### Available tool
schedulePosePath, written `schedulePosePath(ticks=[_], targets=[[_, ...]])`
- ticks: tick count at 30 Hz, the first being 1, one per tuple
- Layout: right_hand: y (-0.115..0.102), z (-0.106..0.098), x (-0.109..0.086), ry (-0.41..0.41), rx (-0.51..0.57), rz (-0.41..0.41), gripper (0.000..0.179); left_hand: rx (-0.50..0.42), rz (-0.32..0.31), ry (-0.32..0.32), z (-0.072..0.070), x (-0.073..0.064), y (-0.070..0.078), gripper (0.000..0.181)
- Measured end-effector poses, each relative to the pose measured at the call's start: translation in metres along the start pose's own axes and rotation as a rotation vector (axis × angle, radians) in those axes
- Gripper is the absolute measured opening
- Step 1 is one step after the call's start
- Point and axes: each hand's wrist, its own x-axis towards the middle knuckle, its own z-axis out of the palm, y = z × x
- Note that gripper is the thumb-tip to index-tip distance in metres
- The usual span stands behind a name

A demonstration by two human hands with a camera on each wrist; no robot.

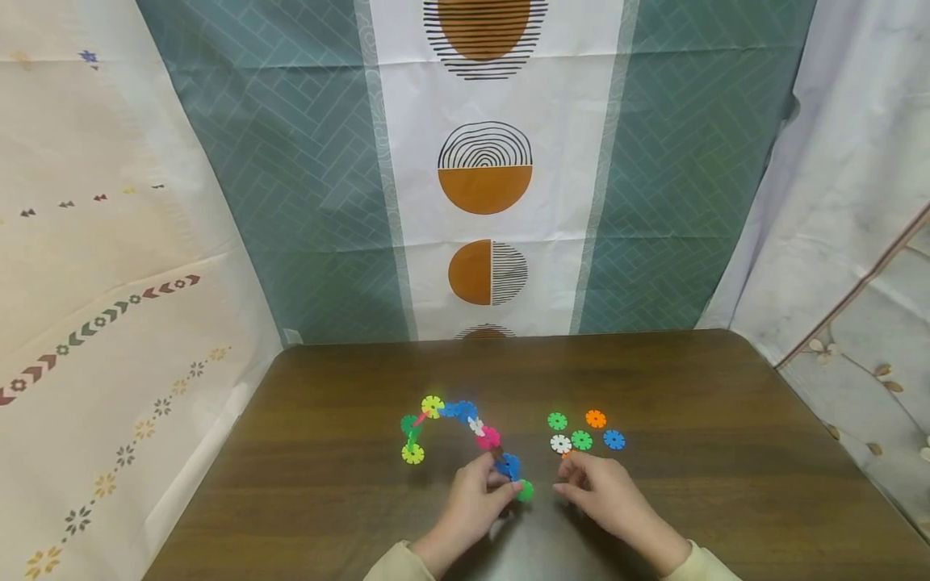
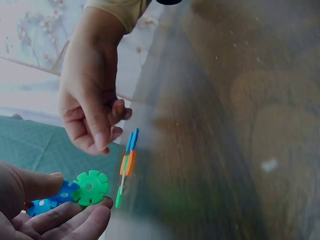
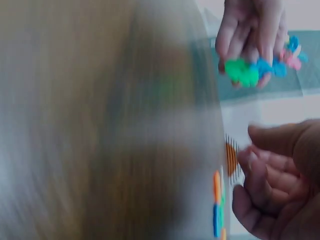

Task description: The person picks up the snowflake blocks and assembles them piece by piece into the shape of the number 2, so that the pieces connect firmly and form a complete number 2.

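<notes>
A curved chain of notched plastic discs (image 1: 489, 438) in several colours is linked edge to edge. My left hand (image 1: 468, 496) pinches its near end between thumb and fingers, at the blue discs (image 2: 65, 192). The end piece, a green disc (image 2: 91, 188), sticks out past those fingertips. At the chain's far left end a yellow disc (image 1: 412, 453) shows. My right hand (image 1: 609, 492) hovers to the right of the chain, fingers loosely bent and nothing visible in them. Just beyond it are a white disc (image 1: 561, 444) and an orange disc (image 1: 566, 454), the latter partly hidden by the fingers.
More loose discs lie on the brown table (image 1: 327, 500): two green, one nearer the middle (image 1: 582, 440), an orange disc (image 1: 596, 419) and a blue disc (image 1: 613, 440). A patterned cloth (image 1: 487, 194) hangs behind the table's far edge, with other cloths at both sides.
</notes>
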Motion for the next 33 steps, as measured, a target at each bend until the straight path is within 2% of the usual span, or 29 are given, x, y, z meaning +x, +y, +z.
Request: schedulePosePath(ticks=[2, 4, 7, 11, 16, 23, 29, 33], targets=[[0.004, -0.005, 0.002, 0.092, -0.127, 0.055, 0.017, 0.024, 0.002, -0.001, -0.002, 0.0, 0.0, 0.016], [0.008, -0.011, 0.003, 0.141, -0.213, 0.112, 0.018, 0.056, 0.006, 0.0, -0.003, 0.0, -0.001, 0.015], [0.014, -0.017, 0.004, 0.148, -0.285, 0.173, 0.02, 0.096, 0.02, 0.007, -0.004, 0.001, -0.003, 0.014], [0.022, -0.02, 0.006, 0.097, -0.319, 0.206, 0.022, 0.148, 0.04, 0.017, -0.005, 0.001, -0.004, 0.015], [0.028, -0.02, 0.007, 0.049, -0.308, 0.236, 0.026, 0.147, 0.057, 0.018, -0.007, 0.002, -0.006, 0.014], [0.027, -0.023, 0.005, 0.05, -0.245, 0.273, 0.033, 0.061, 0.033, 0.016, -0.008, 0.002, -0.008, 0.013], [0.013, -0.023, 0.001, 0.077, -0.116, 0.271, 0.02, 0.03, 0.035, 0.017, -0.008, 0.002, -0.009, 0.014], [0.001, -0.021, 0.002, 0.059, 0.0, 0.208, 0.008, 0.013, 0.045, 0.017, -0.007, 0.002, -0.01, 0.013]])
